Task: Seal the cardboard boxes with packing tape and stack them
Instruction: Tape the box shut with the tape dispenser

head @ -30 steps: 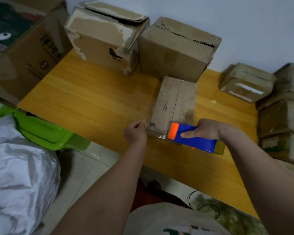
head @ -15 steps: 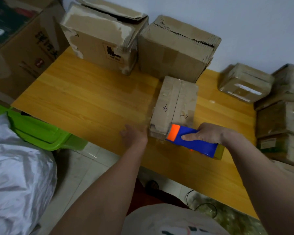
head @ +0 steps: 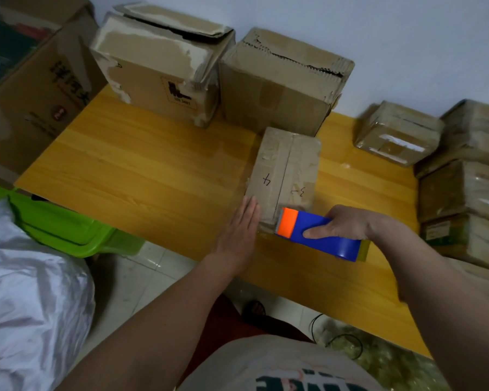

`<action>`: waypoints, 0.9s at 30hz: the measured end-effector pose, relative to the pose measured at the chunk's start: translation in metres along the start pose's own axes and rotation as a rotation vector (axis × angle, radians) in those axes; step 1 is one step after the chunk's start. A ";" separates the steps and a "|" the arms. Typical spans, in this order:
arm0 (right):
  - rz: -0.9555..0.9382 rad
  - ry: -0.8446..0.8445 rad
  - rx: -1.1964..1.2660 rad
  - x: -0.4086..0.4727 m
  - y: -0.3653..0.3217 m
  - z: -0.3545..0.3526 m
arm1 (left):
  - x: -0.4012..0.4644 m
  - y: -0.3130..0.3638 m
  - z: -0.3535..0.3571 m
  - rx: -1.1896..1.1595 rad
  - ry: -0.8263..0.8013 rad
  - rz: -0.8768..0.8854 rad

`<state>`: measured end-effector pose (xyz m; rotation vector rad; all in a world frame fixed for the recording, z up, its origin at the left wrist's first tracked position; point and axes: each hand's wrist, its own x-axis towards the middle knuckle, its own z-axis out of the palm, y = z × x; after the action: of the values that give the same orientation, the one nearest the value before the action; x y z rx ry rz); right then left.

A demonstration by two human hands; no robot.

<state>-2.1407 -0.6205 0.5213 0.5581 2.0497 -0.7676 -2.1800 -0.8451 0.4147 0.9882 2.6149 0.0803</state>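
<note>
A small flat cardboard box (head: 287,170) with "4" and "3" written on its top lies on the yellow wooden table (head: 141,170). My left hand (head: 237,232) is flat with straight fingers, pressing against the box's near left side. My right hand (head: 347,224) grips a blue tape dispenser (head: 319,235) with an orange head, whose front end sits at the box's near right corner.
Two larger worn boxes (head: 158,63) (head: 283,80) stand at the back against the wall. A taped box (head: 395,134) and a stack of taped boxes (head: 469,176) are at the right. A big printed carton (head: 29,80) stands left, with a green plastic bin (head: 62,230) and a white bag (head: 29,306) below.
My left hand has opened from a curled pinch at the box's near corner to a flat palm against its left side. The dispenser has stayed at the near right corner.
</note>
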 end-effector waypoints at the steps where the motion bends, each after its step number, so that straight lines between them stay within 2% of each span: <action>1: 0.013 -0.005 -0.015 -0.003 0.008 -0.003 | 0.000 0.000 -0.001 0.008 0.007 0.000; 11: 0.039 -0.008 -0.020 -0.008 0.029 -0.012 | 0.000 0.016 -0.015 0.051 -0.073 0.016; 14: 0.048 -0.016 -0.003 -0.007 0.033 -0.012 | 0.005 0.032 -0.020 0.114 -0.020 0.137; 17: 0.044 -0.023 -0.009 -0.005 0.033 -0.011 | 0.007 0.035 -0.012 0.143 -0.079 0.236; 27: 0.064 -0.032 -0.045 -0.013 0.061 -0.017 | 0.009 0.029 -0.011 0.182 -0.148 0.230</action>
<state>-2.1046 -0.5664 0.5205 0.5802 2.0047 -0.6872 -2.1712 -0.8166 0.4272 1.3024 2.3982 -0.1720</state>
